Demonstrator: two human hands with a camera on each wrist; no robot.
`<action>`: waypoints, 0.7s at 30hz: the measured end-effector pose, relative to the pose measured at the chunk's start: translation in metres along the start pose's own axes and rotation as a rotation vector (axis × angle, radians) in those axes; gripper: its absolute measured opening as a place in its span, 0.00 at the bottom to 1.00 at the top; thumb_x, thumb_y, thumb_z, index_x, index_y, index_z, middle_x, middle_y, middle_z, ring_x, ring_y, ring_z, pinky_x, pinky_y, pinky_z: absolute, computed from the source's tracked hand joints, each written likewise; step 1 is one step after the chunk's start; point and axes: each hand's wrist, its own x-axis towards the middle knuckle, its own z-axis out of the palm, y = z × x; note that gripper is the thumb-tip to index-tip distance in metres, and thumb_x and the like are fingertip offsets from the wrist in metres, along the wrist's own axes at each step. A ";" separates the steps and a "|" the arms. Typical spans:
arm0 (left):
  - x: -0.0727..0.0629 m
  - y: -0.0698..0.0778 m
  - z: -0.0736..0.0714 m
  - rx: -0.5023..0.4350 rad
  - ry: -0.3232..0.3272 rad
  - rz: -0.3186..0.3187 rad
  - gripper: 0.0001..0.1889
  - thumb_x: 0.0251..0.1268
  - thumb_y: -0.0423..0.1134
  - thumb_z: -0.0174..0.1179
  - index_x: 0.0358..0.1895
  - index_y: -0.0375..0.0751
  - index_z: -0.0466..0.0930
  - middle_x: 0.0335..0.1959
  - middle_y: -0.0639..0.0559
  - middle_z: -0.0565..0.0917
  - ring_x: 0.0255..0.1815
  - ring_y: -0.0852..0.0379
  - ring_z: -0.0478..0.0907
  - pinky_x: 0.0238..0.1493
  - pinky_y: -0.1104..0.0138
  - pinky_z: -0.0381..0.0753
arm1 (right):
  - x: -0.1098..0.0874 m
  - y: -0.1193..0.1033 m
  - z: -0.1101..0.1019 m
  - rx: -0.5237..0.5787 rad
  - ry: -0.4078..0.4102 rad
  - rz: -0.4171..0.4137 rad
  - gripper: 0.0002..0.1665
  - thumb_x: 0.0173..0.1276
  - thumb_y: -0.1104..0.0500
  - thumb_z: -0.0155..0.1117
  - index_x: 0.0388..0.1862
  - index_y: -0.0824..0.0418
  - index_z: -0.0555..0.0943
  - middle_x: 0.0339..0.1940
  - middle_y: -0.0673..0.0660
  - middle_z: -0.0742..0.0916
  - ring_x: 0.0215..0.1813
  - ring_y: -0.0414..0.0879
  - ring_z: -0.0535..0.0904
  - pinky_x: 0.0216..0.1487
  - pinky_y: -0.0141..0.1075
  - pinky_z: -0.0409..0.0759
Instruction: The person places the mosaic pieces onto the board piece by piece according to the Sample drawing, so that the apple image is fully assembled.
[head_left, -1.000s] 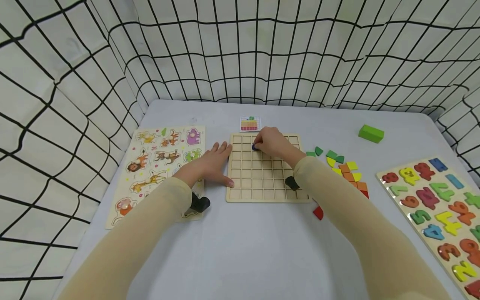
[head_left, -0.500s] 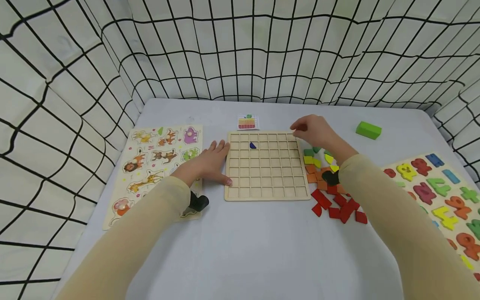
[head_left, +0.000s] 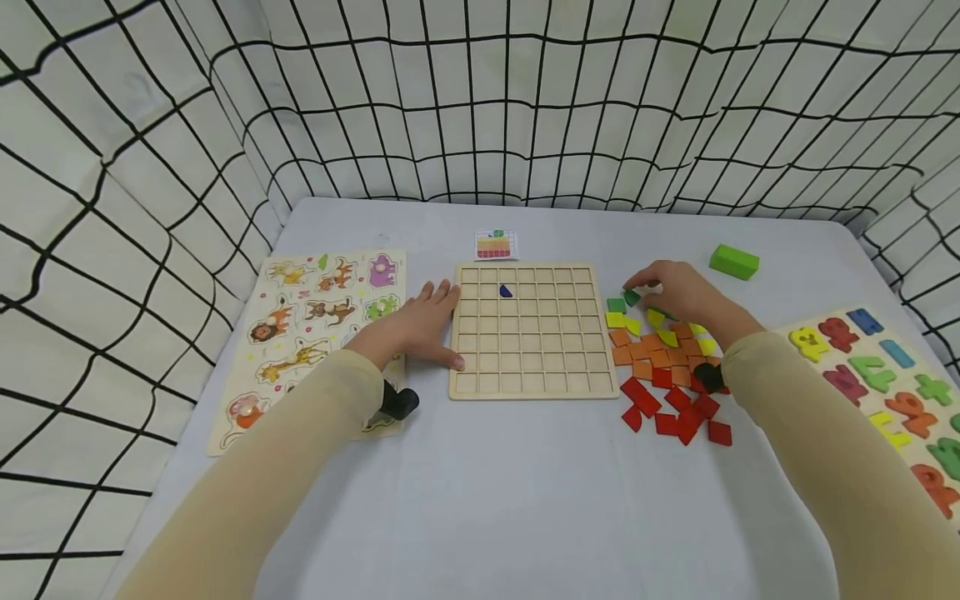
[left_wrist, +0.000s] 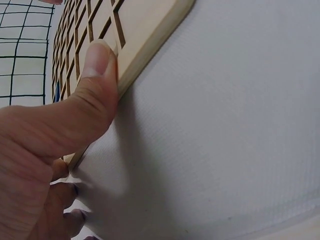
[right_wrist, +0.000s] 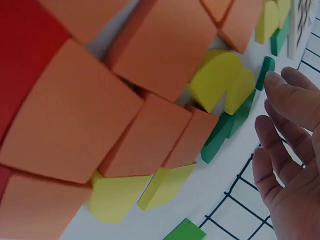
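My left hand [head_left: 422, 327] lies spread along the left edge of the wooden grid board [head_left: 532, 358]. Its thumb [left_wrist: 97, 65] rests on the board's rim; the other fingers are lower at the side. On the board lies a small dark blue piece [head_left: 506, 291] in a cell of the second row. Right of the board, my right hand [head_left: 678, 292] pinches a small green rounded piece [head_left: 632, 297] between thumb and index finger at the table. In the right wrist view that green piece [right_wrist: 265, 73] is at the thumb tip, with the other fingers curled loosely.
Orange squares [head_left: 660, 358], yellow pieces [head_left: 615, 319] and red pieces [head_left: 641, 397] lie loose beside the board. A picture card [head_left: 496, 245] sits behind it. An animal puzzle [head_left: 296, 308] is at left, a number puzzle [head_left: 896, 392] at right, a green block [head_left: 734, 262] at back right.
My right hand has let go of the blue piece on the board and moved right to the green pieces. My left hand stays at the board's edge.
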 end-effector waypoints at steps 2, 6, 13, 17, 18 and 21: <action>0.000 0.001 0.000 0.002 -0.003 0.002 0.65 0.58 0.59 0.73 0.83 0.33 0.33 0.84 0.35 0.33 0.85 0.34 0.29 0.84 0.41 0.40 | 0.002 0.000 0.002 -0.015 -0.001 -0.019 0.20 0.74 0.69 0.60 0.62 0.61 0.83 0.65 0.68 0.80 0.67 0.65 0.72 0.72 0.61 0.72; 0.001 0.002 -0.001 0.008 -0.005 0.003 0.65 0.59 0.59 0.72 0.83 0.33 0.33 0.84 0.35 0.34 0.85 0.33 0.29 0.84 0.40 0.40 | 0.004 0.000 0.005 -0.030 0.009 -0.040 0.19 0.72 0.70 0.62 0.60 0.63 0.84 0.59 0.66 0.82 0.61 0.63 0.75 0.69 0.59 0.76; 0.001 0.001 -0.001 0.006 0.003 0.010 0.65 0.58 0.59 0.73 0.83 0.33 0.34 0.84 0.35 0.34 0.85 0.34 0.29 0.84 0.40 0.40 | 0.008 0.002 0.006 -0.053 0.018 -0.020 0.16 0.72 0.66 0.65 0.57 0.66 0.80 0.53 0.66 0.83 0.55 0.61 0.75 0.66 0.58 0.78; 0.001 0.001 0.000 0.014 0.006 0.015 0.65 0.58 0.59 0.72 0.83 0.32 0.34 0.84 0.35 0.34 0.85 0.33 0.29 0.84 0.40 0.41 | 0.009 0.000 0.007 -0.047 0.057 -0.020 0.13 0.72 0.65 0.66 0.53 0.65 0.80 0.51 0.65 0.86 0.53 0.59 0.76 0.64 0.57 0.79; 0.000 0.001 0.000 0.015 0.005 0.014 0.65 0.58 0.59 0.72 0.83 0.32 0.34 0.84 0.35 0.34 0.85 0.33 0.29 0.84 0.40 0.41 | 0.010 -0.002 0.007 -0.038 0.076 -0.028 0.12 0.72 0.64 0.67 0.52 0.64 0.80 0.50 0.65 0.86 0.52 0.59 0.76 0.63 0.56 0.79; 0.000 0.001 0.000 0.018 0.004 0.011 0.65 0.58 0.60 0.72 0.83 0.33 0.34 0.84 0.35 0.34 0.85 0.33 0.29 0.84 0.41 0.41 | 0.015 -0.012 0.008 0.016 0.137 -0.065 0.08 0.72 0.63 0.67 0.47 0.63 0.81 0.47 0.63 0.87 0.49 0.57 0.78 0.57 0.51 0.80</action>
